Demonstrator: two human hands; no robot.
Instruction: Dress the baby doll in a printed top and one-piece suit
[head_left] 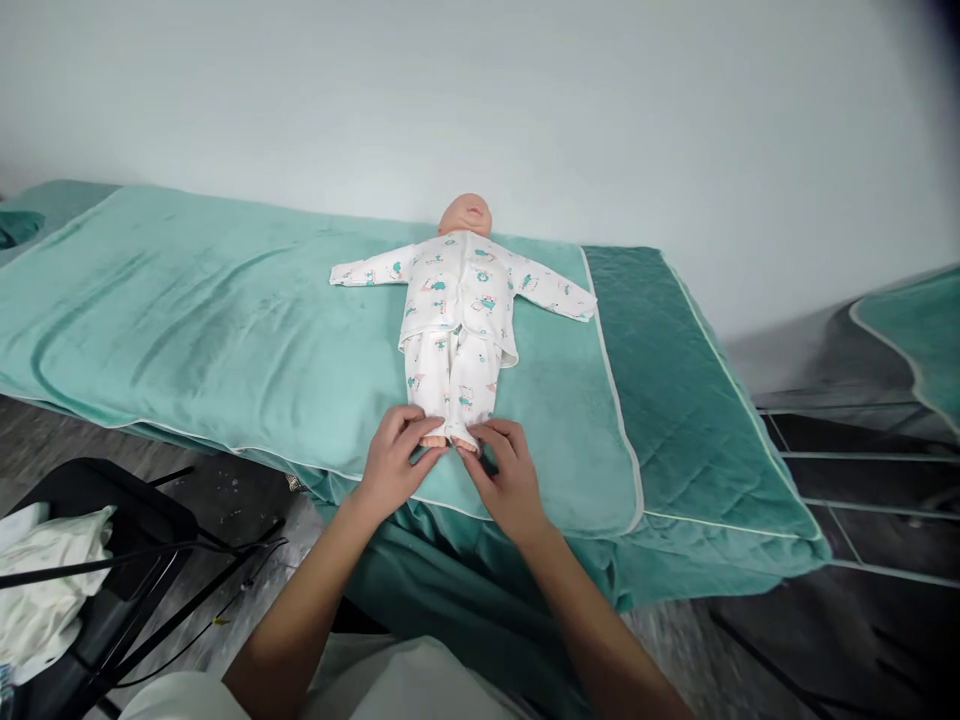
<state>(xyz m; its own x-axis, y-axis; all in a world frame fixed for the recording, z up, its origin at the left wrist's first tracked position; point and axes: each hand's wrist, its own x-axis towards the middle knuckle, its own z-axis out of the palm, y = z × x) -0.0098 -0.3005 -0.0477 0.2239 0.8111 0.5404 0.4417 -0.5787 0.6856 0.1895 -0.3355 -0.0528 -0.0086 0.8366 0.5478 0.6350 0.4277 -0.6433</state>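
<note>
A baby doll (466, 216) lies on its back on the green bed cover, head toward the wall, sleeves spread out to both sides. It wears a white printed baby jacket (459, 285) and matching baby pants (427, 376). My left hand (397, 450) pinches the hem of the pants leg on the left, beside the doll's foot. On the other leg, my right hand (510, 470) has its thumb and fingers closed round the hem. The doll's toes show just below both cuffs. Its hands are hidden in the sleeves.
The green cover (247, 340) lies over a bed set against a white wall (480, 100), with a darker quilted sheet (675, 370) beneath it. On the lower left, a black folding chair (142, 500) holds crumpled white cloths (52, 580). Metal bars (870, 455) stand at the right.
</note>
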